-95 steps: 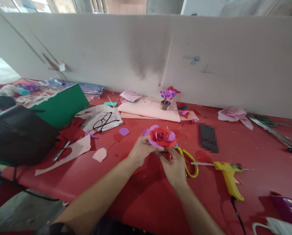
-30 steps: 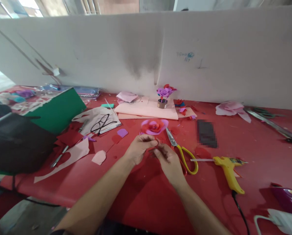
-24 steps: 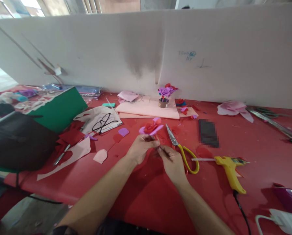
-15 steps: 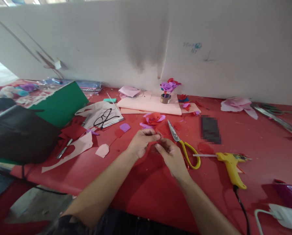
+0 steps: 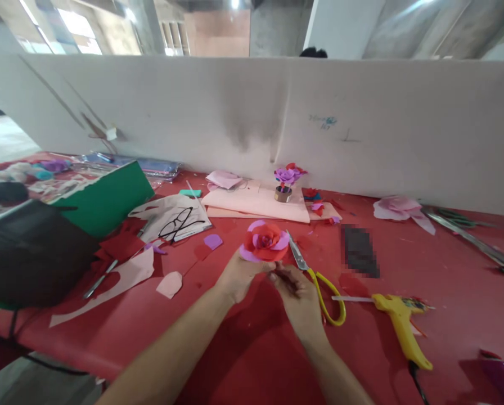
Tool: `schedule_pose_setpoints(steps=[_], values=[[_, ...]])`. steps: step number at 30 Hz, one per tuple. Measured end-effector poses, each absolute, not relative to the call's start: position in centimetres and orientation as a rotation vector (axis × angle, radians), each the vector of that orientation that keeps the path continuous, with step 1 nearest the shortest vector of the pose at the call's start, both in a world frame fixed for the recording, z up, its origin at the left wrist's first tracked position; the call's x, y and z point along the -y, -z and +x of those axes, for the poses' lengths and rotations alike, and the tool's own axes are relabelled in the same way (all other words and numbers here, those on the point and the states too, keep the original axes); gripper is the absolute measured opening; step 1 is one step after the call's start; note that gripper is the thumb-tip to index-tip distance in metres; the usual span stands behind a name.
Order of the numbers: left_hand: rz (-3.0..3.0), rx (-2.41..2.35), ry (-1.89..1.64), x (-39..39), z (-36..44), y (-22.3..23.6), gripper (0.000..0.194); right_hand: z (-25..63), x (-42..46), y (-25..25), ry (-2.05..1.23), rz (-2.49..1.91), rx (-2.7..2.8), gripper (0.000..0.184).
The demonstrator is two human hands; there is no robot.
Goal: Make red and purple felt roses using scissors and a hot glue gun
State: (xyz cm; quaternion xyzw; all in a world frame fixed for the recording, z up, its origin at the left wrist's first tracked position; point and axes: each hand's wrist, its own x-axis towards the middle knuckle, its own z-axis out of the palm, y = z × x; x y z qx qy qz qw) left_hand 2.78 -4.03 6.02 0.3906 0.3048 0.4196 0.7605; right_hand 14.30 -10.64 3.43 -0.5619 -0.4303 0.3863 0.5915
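A red and purple flower sits just below the centre of the frame [image 5: 264, 241], held from beneath by the left hand [image 5: 238, 277], its fingers closed under the petals, while the right hand [image 5: 296, 288] has its fingers bent in close beside them — whether they grip anything cannot be told. Yellow-handled scissors [image 5: 314, 277] lie just beside the right hand on the red table [image 5: 243, 349] — a yellow glue gun [image 5: 397, 320] at lower right, black glasses [image 5: 179, 224] left of centre, and a small pot of flowers [image 5: 283, 195] above the held one.
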Motion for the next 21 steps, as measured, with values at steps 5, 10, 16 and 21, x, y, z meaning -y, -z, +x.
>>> schedule_pose_setpoints(steps=[5, 10, 16, 21], values=[[0.860, -0.647, -0.987, 4.57, 3.45, -5.91, 0.019, 14.55, 10.89, -4.16, -0.713, -1.417, 1.030, 0.014], [0.915, -0.677, -1.081, 4.69, 3.63, -5.78, 0.029, 14.77, 10.78, -3.72, -0.690, -1.392, 1.198, 0.011], [1.040, -0.623, -0.912, 4.57, 3.11, -6.38, 0.019, 14.93, 10.52, -4.15, -0.686, -1.327, 1.217, 0.018], [1.049, -0.597, -0.918, 4.53, 2.96, -6.53, 0.016, 14.93, 10.38, -3.85, -0.713, -1.296, 1.277, 0.021]])
